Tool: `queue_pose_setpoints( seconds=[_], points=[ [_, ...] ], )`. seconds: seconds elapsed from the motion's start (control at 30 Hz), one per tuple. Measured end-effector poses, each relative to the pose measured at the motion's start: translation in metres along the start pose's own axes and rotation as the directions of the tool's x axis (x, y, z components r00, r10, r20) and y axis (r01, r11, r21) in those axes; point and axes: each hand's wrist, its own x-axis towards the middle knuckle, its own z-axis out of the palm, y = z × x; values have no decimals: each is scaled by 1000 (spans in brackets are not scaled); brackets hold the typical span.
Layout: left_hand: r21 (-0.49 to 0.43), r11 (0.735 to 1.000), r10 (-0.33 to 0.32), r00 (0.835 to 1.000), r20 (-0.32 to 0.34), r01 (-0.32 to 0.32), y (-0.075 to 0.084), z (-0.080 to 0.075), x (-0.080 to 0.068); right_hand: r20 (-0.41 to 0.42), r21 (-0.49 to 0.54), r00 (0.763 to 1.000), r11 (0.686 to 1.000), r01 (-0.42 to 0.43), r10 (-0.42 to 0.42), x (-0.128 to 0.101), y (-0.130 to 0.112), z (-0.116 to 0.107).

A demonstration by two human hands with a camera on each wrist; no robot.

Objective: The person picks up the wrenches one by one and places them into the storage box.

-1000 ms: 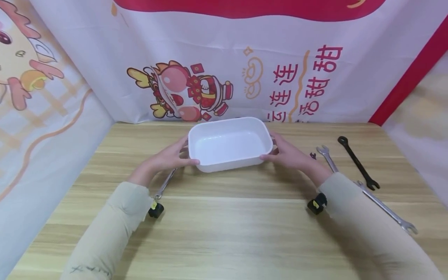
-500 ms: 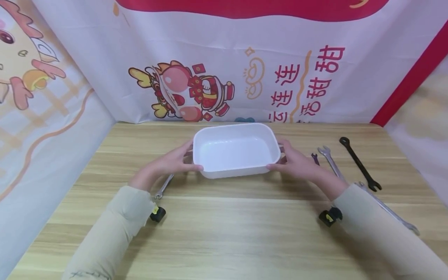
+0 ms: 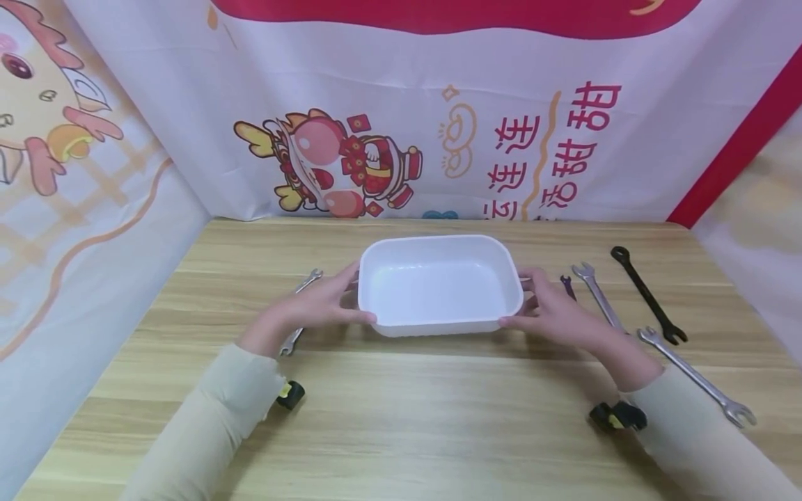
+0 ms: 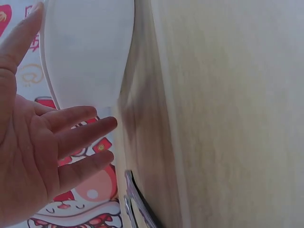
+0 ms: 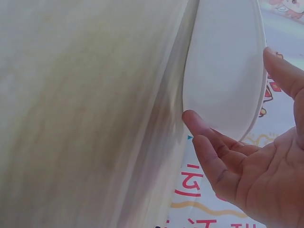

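A white rectangular plastic bin with rounded corners is between both hands in the head view, its hollow facing up and nothing inside. My left hand holds its left end, with the thumb at the near rim and the fingers against the end wall. At the opposite end my right hand grips it the same way. The left wrist view shows the left fingers spread beside the bin's end. In the right wrist view, the right fingertips touch its lower edge. Whether its base meets the table cannot be told.
A silver wrench lies partly behind the left hand. Right of the bin lie a small dark wrench, two silver wrenches and a long black wrench on the wooden table. A printed cloth hangs at the table's back edge.
Both hands have brought the bin to the right and nearer to me, keeping their hold. More of the silver wrench by the left hand now shows.
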Motion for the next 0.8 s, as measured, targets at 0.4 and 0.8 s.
queue_pose_setpoints(
  seconds=[0.4,0.8],
  points=[
    [-2,1000,13,999,42,-13,12,14,-9,-30,-31,999,999,14,-15,-31,3,3],
    [52,997,51,996,73,-55,19,26,-16,-36,-10,999,1000,-27,27,-57,2,9]
  ],
)
